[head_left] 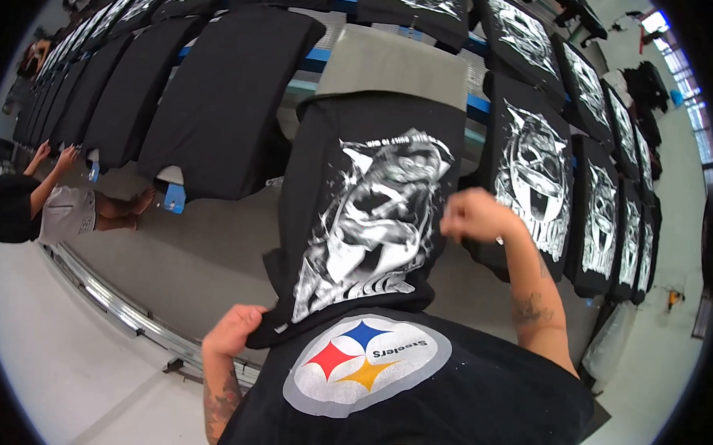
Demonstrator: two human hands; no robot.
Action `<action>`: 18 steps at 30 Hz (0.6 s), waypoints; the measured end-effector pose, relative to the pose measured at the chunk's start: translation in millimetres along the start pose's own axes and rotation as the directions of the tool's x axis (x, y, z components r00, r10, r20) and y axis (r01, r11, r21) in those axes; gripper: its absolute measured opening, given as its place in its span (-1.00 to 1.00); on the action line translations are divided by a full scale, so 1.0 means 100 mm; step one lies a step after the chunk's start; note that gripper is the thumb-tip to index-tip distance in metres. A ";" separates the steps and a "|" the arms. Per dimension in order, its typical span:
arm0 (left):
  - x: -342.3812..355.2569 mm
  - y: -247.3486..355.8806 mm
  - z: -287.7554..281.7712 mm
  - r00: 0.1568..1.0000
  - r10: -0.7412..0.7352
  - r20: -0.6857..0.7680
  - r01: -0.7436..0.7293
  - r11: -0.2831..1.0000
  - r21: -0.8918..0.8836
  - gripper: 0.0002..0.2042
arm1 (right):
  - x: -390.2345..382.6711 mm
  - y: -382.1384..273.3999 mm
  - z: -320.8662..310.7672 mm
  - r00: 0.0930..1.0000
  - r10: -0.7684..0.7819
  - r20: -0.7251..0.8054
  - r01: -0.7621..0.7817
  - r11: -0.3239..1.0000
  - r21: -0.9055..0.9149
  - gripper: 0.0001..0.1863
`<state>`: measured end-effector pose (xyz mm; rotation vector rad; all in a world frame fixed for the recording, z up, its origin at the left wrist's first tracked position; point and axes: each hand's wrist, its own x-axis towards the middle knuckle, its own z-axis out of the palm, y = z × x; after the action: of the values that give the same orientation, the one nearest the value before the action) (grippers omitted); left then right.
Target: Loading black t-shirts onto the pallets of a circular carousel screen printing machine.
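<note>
A black T-shirt (311,173) with a large white and grey print lies in front of me, partly off a grey flat board (395,61) whose far end is bare. The shirt's near end is bunched against my body. At its lower left corner, my left hand (237,329) is closed on the cloth, thumb on top. My right hand (478,214) is beside the shirt's right edge, its fingers curled and slightly blurred. Whether it holds any cloth is hidden from view.
On the left stand boards covered with plain black shirts (227,97), some with blue tags (174,199) at their near ends. Printed shirts (534,163) on boards line the right. Another person (55,205) works at the far left. A metal rail (122,308) curves along the floor.
</note>
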<state>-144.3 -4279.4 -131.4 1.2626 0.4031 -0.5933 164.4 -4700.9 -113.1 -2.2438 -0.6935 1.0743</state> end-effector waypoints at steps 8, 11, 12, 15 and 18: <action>-0.59 -0.42 0.37 0.994 -0.041 -0.099 0.028 0.992 -0.125 -0.44 | 2.68 -1.04 0.27 0.716 -0.492 -0.495 0.336 0.865 -0.372 -0.72; -0.77 -0.51 0.55 0.963 0.044 -0.268 -0.097 0.977 -0.189 -0.44 | 3.23 -1.18 0.74 0.813 -0.270 -0.516 0.018 0.897 -0.442 -0.68; -0.80 -0.57 0.61 0.966 0.030 -0.258 -0.078 0.982 -0.175 -0.44 | 3.36 -1.20 0.81 0.788 -0.298 -0.538 0.029 0.892 -0.452 -0.68; -0.86 -0.81 0.76 0.886 0.021 -0.464 -0.178 0.938 -0.297 -0.44 | 3.48 -1.14 0.93 0.804 -0.300 -0.513 0.026 0.879 -0.475 -0.70; -0.87 -1.09 0.70 0.839 0.041 -0.543 -0.210 0.944 -0.254 -0.45 | 3.39 -1.14 0.89 0.804 -0.328 -0.496 0.091 0.892 -0.443 -0.73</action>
<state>-282.3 -4350.7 -144.8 1.1283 0.8354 -0.0430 253.9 -4375.6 -262.2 -2.5579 -0.9313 0.1209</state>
